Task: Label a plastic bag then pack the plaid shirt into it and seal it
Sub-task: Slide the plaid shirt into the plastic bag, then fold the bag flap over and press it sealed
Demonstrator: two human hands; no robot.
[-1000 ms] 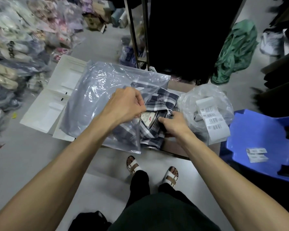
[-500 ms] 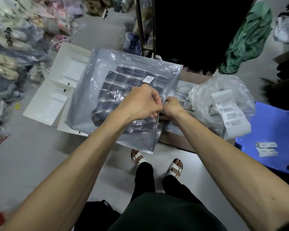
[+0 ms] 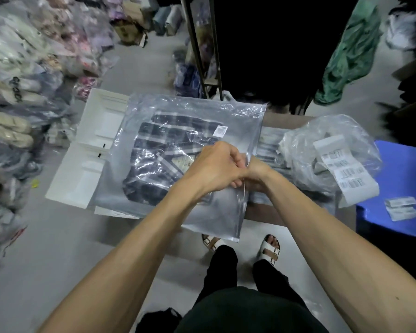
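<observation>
A clear plastic bag lies flat in front of me with the dark plaid shirt wholly inside it. A small white barcode label is stuck on the bag's upper right part. My left hand and my right hand meet at the bag's right edge, both pinching its opening strip. Part of that edge is hidden under my fingers.
White foam trays lie under the bag at left. A crumpled clear bag with a strip of barcode labels sits at right, beside a blue plastic stool bearing loose labels. Piles of bagged goods line the left floor; a rack stands behind.
The shirt went fully into the bag, which now lies flatter. Both hands shifted from the shirt's collar to the bag's right edge and closed together on it.
</observation>
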